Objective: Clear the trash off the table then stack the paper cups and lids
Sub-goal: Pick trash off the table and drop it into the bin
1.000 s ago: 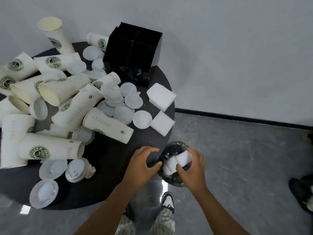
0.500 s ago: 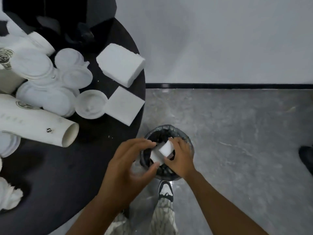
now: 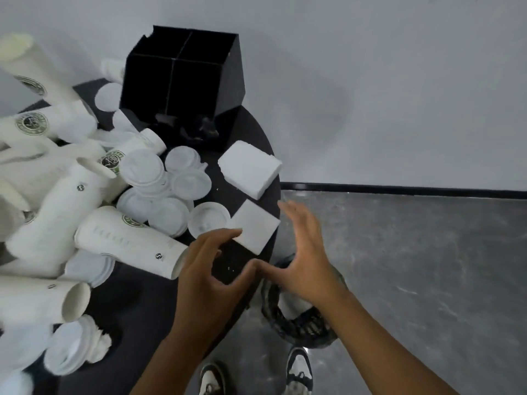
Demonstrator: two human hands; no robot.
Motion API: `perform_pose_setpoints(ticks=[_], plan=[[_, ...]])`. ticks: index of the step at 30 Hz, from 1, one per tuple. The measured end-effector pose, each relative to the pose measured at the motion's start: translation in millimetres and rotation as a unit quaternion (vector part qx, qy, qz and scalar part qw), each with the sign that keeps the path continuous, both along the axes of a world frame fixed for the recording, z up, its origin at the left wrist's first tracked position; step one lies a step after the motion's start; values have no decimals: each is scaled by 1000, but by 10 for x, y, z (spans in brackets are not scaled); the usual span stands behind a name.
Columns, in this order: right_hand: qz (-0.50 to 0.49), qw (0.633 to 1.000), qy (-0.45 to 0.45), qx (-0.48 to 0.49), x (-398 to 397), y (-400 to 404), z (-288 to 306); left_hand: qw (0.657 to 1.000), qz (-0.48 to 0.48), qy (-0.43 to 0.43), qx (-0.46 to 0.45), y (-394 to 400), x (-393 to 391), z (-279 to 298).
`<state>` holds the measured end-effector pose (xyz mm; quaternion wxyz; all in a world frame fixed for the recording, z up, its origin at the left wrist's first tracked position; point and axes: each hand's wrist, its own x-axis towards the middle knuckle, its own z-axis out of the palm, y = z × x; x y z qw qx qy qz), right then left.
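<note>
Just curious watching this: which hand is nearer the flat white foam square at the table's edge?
Left. The left hand's fingers reach the near foam square's corner; the right hand hovers open just beyond the table's edge, beside it.

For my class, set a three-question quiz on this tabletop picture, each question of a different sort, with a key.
1. True or false: the left hand grips a paper cup.
2. Which item lies nearest the right hand? A) tall black divided box B) nearer white square foam block C) crumpled white tissue
3. Fill in: the black mesh waste bin stands on the ____, beside the round black table.

Key: 1 false, both hands are open and hold nothing; 2 B; 3 floor.
</note>
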<state>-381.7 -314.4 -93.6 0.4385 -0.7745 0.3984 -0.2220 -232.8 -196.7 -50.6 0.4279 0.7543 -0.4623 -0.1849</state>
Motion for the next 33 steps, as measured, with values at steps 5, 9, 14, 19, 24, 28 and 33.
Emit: perform_pose_setpoints(ticks=[5,9,14,19,24,28,33], plan=[[15,992,109,-66,327,-15,1,1000,26,-3,4,-38,143,-60],[6,984,142,-106,438,-25,-148,1000,24,0,-10,-29,76,-118],[-3,983,117,-138,428,-56,-161,999,24,17,-33,0,34,-87],[-32,989,93,-113,77,-8,-53,999,-1,35,-20,-20,-47,-137],[-70,987,106,-95,-537,121,-248,997,-60,38,-12,-171,-411,-223],[-89,983,146,-68,-991,264,-705,989,-133,63,24,-225,-852,-499],[-84,978,193,-5,-1396,445,-1313,980,-148,100,85,-46,-1198,-1143]])
